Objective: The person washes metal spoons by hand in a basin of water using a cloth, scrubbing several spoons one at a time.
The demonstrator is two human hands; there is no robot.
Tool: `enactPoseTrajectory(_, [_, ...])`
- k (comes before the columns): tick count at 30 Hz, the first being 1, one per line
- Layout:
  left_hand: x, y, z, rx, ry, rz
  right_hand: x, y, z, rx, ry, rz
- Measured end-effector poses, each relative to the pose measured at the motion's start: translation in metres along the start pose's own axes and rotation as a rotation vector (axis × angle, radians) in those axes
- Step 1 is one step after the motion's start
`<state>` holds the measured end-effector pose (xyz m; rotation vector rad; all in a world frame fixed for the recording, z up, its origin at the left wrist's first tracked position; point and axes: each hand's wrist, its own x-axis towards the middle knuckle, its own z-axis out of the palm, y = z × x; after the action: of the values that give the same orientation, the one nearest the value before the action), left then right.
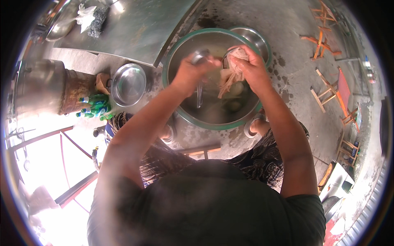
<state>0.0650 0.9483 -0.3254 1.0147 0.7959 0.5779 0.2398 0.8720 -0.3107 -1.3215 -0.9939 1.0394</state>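
A large round basin with a green rim (212, 125) stands on the floor between my feet, holding cloudy water with some rounded pieces in it. Over its left half is my left hand (197, 69), blurred, with a small round metal item (200, 56) at its fingers; a metal handle (199, 95) shows below it. My right hand (252, 63) grips a wet pinkish cloth (232, 75) over the basin's right side. A curved dark-edged metal piece (226, 58) lies against the cloth, and I cannot tell what it belongs to.
A metal bowl (254, 37) sits behind the basin. To the left are a shallow metal pan (128, 85), green plastic bottles (95, 106), a rusty metal drum (78, 89) and a metal-topped table (132, 33). Folding wooden stools (331, 89) stand at the right.
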Motion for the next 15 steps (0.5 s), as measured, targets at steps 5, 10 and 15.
enactPoseTrajectory(5, [-0.01,-0.008,0.011,0.009,0.048,-0.008,0.0,0.008,0.011,-0.035,-0.053,0.005])
enactPoseTrajectory(10, [-0.003,0.006,-0.001,-0.21,0.259,0.105,0.009,0.013,-0.004,-0.408,-0.183,-0.027])
enactPoseTrajectory(15, [0.006,0.009,-0.013,-0.222,0.391,0.061,0.012,0.077,-0.022,-0.83,-0.068,-0.186])
